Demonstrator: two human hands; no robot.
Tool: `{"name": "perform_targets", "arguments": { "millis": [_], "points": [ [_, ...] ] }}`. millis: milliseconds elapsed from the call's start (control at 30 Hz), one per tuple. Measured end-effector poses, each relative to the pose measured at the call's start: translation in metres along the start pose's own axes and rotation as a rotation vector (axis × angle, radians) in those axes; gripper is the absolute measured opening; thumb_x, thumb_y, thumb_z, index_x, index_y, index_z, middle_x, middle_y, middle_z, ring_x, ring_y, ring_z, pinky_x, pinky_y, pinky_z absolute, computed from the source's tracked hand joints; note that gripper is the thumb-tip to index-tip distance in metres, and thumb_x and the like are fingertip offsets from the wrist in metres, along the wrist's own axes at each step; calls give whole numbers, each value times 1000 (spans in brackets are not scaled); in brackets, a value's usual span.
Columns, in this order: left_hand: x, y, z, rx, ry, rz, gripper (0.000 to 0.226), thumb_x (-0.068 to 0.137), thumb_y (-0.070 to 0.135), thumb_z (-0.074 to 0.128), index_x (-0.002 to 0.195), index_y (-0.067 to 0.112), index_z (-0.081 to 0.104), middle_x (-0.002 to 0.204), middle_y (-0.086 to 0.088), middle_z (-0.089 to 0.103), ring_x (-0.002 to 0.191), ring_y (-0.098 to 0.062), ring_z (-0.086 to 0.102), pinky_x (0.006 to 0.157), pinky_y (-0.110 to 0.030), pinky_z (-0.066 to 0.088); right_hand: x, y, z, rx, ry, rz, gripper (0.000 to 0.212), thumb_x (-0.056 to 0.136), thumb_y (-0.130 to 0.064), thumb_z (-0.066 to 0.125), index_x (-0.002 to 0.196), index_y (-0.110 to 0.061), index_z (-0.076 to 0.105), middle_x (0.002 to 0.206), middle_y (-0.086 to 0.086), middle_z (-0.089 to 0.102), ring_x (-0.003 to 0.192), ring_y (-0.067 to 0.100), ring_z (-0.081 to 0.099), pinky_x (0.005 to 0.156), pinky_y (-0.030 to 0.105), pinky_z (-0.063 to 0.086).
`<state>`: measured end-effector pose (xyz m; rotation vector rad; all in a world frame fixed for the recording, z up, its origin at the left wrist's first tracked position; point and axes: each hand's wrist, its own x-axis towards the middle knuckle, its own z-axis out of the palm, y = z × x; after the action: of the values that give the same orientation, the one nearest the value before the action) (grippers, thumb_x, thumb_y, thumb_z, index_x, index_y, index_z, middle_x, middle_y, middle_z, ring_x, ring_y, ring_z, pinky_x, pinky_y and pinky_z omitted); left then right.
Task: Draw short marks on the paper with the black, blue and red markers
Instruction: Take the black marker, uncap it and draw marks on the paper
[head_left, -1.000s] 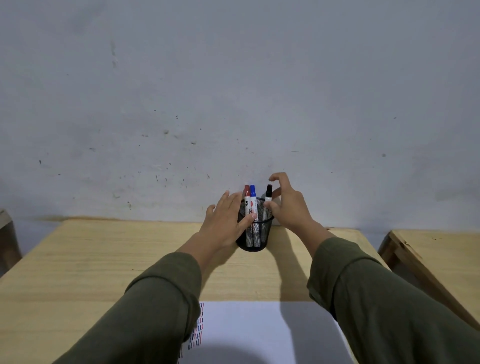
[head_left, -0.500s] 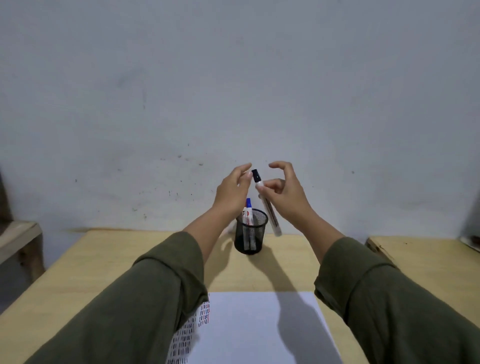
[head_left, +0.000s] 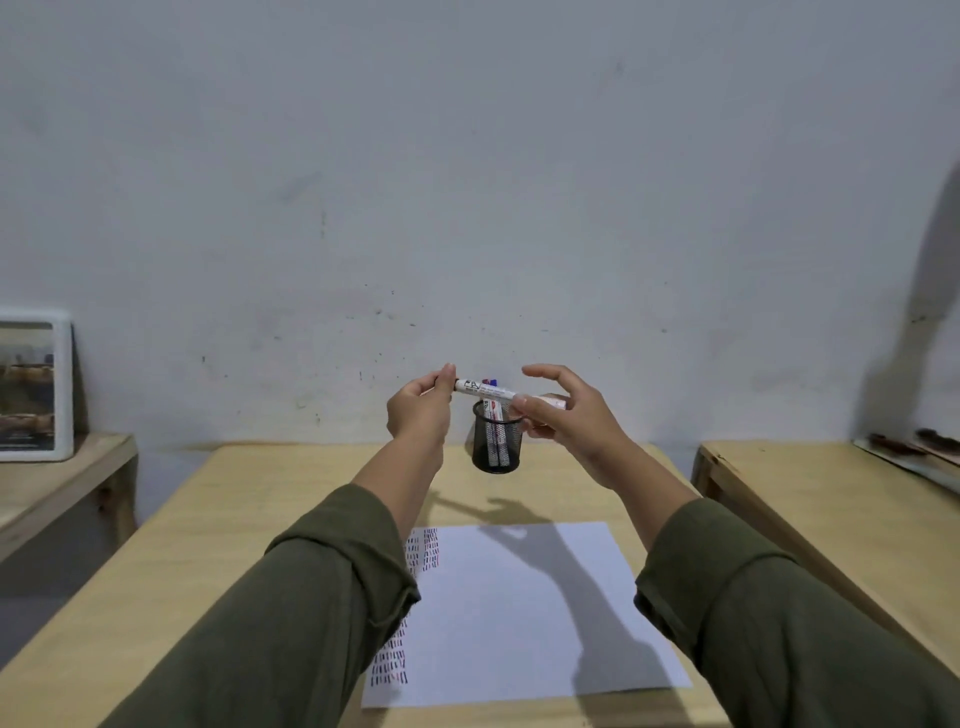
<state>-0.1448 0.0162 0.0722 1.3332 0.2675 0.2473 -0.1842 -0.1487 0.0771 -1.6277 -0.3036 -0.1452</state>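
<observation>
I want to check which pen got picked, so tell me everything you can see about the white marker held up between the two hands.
The white-barrelled marker is held roughly level in the air above the black mesh pen cup, sloping slightly down to the right. Dark print marks its barrel near the left end. The left hand pinches that end, hiding the cap, so its ink colour cannot be read. The right hand grips the other end with its fingers partly spread.

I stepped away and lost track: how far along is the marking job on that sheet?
Done: columns of short black, blue and red marks line the paper's left edge. In hand: the black marker is held level between the left hand, at its cap end, and the right hand, apparently uncapping. Left: most of the sheet is blank; the blue and red markers stand in the mesh cup.
</observation>
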Motion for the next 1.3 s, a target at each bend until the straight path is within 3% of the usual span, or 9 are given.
{"name": "perform_targets", "arguments": {
  "millis": [267, 367, 433, 567, 700, 833, 967, 1133, 1300],
  "points": [
    [-19, 11, -6, -2, -84, 46, 31, 73, 51, 71, 78, 20, 67, 91, 3, 71, 105, -20, 63, 92, -30, 45, -4, -7, 18, 369, 75, 29, 16, 87, -16, 63, 102, -16, 66, 69, -1, 71, 64, 12, 67, 75, 26, 53],
    [-23, 13, -10, 41, -199, 44, 33, 76, 49, 70, 85, 18, 66, 87, 6, 69, 94, -11, 62, 91, -29, 42, -5, -5, 27, 402, 28, 64, 16, 87, -21, 62, 102, -17, 67, 77, 1, 72, 69, 13, 68, 74, 24, 53],
    [-27, 14, -11, 15, -287, 27, 28, 81, 44, 66, 90, 17, 65, 89, 6, 67, 86, -3, 60, 81, -25, 43, -3, -4, 33, 403, -1, 74, 16, 88, -23, 61, 103, -18, 65, 83, 3, 72, 72, 14, 67, 70, 23, 53],
    [-27, 9, -15, -215, -432, -54, 13, 92, 33, 53, 94, 26, 64, 95, 13, 65, 92, 3, 58, 74, -24, 37, 4, -4, 40, 509, 1, 62, 12, 91, -19, 57, 101, -16, 63, 80, 3, 72, 69, 13, 66, 65, 22, 52],
    [-24, 4, -15, -386, -504, -85, 20, 98, 28, 43, 100, 29, 62, 101, 19, 64, 94, 4, 56, 76, -23, 39, 6, -1, 41, 526, -22, 69, 11, 91, -15, 56, 99, -14, 64, 77, 4, 71, 67, 12, 67, 66, 22, 54],
    [-23, 2, -10, -372, -428, -75, 20, 98, 23, 43, 92, 28, 62, 96, 17, 64, 93, 2, 57, 75, -24, 36, 7, 5, 43, 514, -21, 56, 11, 92, -12, 54, 98, -14, 64, 75, 3, 72, 68, 12, 68, 69, 21, 55],
    [-18, -3, -8, -274, -313, -70, 19, 97, 23, 46, 86, 27, 62, 89, 17, 64, 84, 4, 59, 85, -30, 30, 10, 14, 45, 456, -22, 36, 12, 92, -13, 55, 100, -12, 64, 77, 5, 72, 69, 14, 68, 74, 23, 54],
    [-13, -6, -14, -215, -206, -95, 14, 94, 25, 53, 90, 23, 66, 78, 16, 61, 74, 1, 55, 63, -19, 33, 13, 25, 53, 417, -21, 24, 13, 93, -15, 54, 98, -12, 66, 74, 3, 72, 69, 14, 68, 77, 25, 53],
    [-6, -13, -27, -135, -91, -167, 21, 89, 32, 60, 71, 22, 66, 69, 9, 60, 69, -3, 56, 65, -22, 35, 13, 34, 63, 274, -48, 23, 18, 92, -14, 56, 105, -6, 65, 81, 9, 70, 72, 15, 68, 80, 27, 55]
  ]
}}
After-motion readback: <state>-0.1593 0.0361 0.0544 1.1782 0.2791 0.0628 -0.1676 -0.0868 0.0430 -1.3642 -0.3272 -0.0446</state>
